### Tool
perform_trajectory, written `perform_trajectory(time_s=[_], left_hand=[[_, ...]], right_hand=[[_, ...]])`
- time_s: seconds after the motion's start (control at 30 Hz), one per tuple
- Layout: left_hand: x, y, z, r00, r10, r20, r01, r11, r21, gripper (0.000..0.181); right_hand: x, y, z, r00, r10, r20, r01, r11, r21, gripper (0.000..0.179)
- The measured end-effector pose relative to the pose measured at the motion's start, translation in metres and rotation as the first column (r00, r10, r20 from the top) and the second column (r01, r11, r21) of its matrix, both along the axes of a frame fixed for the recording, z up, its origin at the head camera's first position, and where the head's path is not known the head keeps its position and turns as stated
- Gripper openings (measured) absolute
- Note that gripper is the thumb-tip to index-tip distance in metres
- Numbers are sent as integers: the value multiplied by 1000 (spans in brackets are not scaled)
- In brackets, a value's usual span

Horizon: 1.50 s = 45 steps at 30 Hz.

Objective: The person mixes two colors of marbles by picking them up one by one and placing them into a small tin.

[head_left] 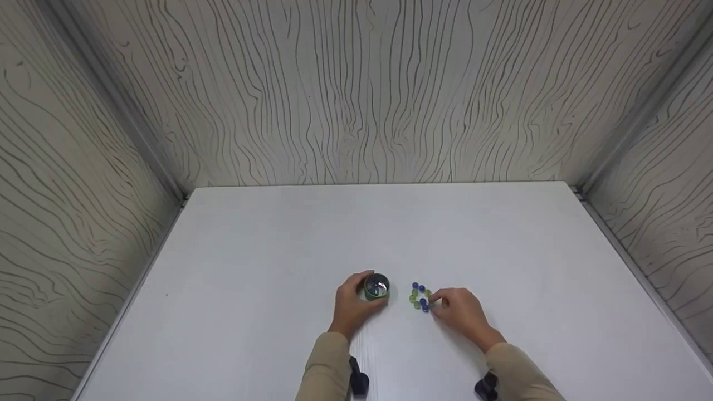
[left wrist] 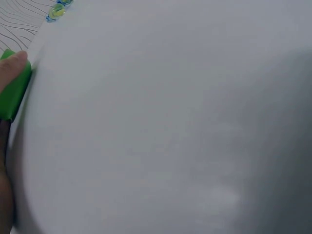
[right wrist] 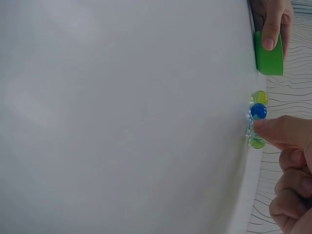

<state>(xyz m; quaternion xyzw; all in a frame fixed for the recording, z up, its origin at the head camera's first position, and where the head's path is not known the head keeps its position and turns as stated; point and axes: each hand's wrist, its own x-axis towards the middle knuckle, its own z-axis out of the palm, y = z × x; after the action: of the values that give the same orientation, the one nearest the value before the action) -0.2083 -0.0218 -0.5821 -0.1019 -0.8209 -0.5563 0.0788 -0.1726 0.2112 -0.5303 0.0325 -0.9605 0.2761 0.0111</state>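
My left hand (head_left: 352, 306) grips a small green cup (head_left: 369, 296) around its side, thumb on the near side and fingers on the far side. The cup stands upright on the white table, its inside dark and shiny. In the left wrist view the cup (left wrist: 14, 95) shows as a green wall under the thumb. To its right, blue and yellow-green glass marbles (head_left: 415, 285) lie in a small ring. My right hand (head_left: 461, 313) pinches a marble at the ring's right side with thumb and index finger, the fingertips mostly hiding it. In the right wrist view its other fingers (right wrist: 292, 183) are curled, beside a blue marble (right wrist: 259, 111).
The white table (head_left: 267, 245) spreads out around both hands. Wood-grain patterned panels (head_left: 356, 100) rise behind it and at both sides. Black wrist-worn devices (head_left: 360, 384) show at both sleeves, close over the table.
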Motion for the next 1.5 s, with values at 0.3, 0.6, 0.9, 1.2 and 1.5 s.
perform_trajectory(time_s=[0.3, 0.6, 0.9, 1.2, 1.5], left_hand=[[0, 1, 2, 1000, 4, -15, -4, 1000, -1, 62], [0, 0, 1, 1000, 11, -1, -11, 1000, -21, 62], [0, 1, 2, 1000, 10, 11, -10, 1000, -13, 63], [0, 2, 3, 1000, 12, 19, -12, 1000, -21, 63], [1, 2, 3, 999, 16, 34, -15, 1000, -17, 63]], right_hand=[[1, 3, -2, 999, -27, 44, 27, 1000, -2, 13], [3, 3, -2, 998, -37, 60, 37, 999, -1, 12], [3, 4, -3, 998, -38, 46, 38, 999, -1, 12], [5, 4, -3, 998, -55, 32, 56, 998, -14, 12], [6, 5, -1, 998, -58, 37, 59, 998, -34, 11]])
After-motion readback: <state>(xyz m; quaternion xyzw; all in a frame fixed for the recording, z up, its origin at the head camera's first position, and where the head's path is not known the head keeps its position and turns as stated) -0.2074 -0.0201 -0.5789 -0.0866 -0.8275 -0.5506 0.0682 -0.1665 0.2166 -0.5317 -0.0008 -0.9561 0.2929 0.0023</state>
